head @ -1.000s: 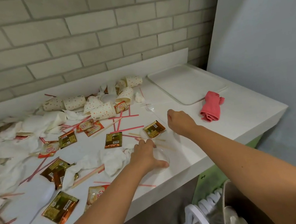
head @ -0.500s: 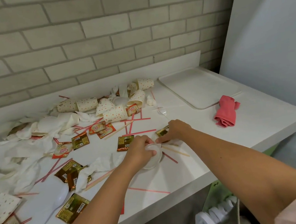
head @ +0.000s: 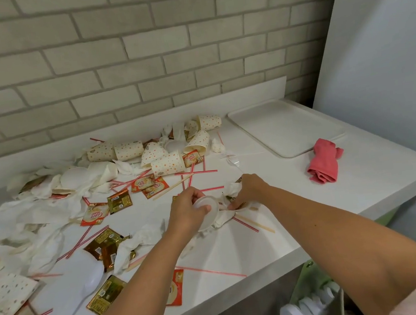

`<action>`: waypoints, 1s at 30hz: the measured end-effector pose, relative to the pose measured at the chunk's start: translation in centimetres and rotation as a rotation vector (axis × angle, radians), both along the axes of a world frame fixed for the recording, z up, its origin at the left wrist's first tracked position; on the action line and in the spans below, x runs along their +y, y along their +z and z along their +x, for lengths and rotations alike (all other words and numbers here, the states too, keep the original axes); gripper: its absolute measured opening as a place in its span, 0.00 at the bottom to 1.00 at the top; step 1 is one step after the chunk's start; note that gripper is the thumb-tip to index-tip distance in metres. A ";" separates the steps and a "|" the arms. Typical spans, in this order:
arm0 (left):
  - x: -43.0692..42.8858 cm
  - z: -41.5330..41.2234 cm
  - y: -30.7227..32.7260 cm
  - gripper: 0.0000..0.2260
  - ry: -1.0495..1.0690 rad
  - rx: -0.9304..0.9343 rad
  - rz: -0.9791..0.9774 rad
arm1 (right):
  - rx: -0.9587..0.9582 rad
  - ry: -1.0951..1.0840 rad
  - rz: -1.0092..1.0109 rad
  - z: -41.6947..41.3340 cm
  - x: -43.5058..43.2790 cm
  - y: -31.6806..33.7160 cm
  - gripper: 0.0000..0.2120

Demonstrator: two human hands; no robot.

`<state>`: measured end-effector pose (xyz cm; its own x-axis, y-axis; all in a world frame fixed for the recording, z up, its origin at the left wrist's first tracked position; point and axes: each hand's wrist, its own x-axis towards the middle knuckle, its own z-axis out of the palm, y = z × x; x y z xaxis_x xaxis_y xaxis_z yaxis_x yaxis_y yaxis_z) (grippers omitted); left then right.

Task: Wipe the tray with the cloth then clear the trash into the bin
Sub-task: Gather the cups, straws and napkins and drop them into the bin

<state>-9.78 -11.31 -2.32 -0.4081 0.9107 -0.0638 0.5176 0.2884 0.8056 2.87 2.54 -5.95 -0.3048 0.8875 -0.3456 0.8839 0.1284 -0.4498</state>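
Left hand (head: 185, 213) is gripping a round white plastic lid (head: 213, 216); right hand (head: 249, 190) is pinching crumpled white tissue (head: 232, 188).

- tray (head: 286, 126): smooth, matt plastic
- cloth (head: 324, 162): soft, matt fabric
- surface (head: 378, 177): smooth, matt
- sachets (head: 103, 246): glossy, crinkled foil
- cups (head: 166, 164): matt paper
- lid (head: 210, 214): thin translucent plastic
- napkin (head: 232, 189): crumpled thin paper

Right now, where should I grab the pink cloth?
Probably pinch the cloth across its bunched middle, coming from above: it lies crumpled in a narrow heap beside the tray, and nothing lies on it.
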 end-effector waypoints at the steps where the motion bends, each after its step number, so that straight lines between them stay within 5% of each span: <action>1: 0.0 0.0 0.0 0.07 0.006 -0.002 0.005 | -0.003 -0.001 0.009 0.1 0.0 -0.1 0.41; 7: 0.2 0.3 0.5 0.07 0.043 -0.038 0.070 | 0.042 0.005 0.113 0.9 0.3 0.2 0.30; 15: 1.5 3.0 1.2 0.06 0.075 -0.077 0.224 | 0.517 -0.139 -0.031 5.1 0.2 4.0 0.19; 19: 2.6 6.7 1.5 0.09 -0.016 -0.108 0.233 | 0.454 -0.146 -0.019 9.2 -0.5 6.6 0.21; 25: 2.7 13.2 0.8 0.06 -0.249 -0.069 0.222 | 0.114 -0.068 -0.208 17.4 -1.7 7.6 0.22; 30: 1.7 20.2 -1.9 0.09 -0.493 -0.064 0.067 | -0.059 -0.160 -0.303 25.4 -4.8 5.7 0.17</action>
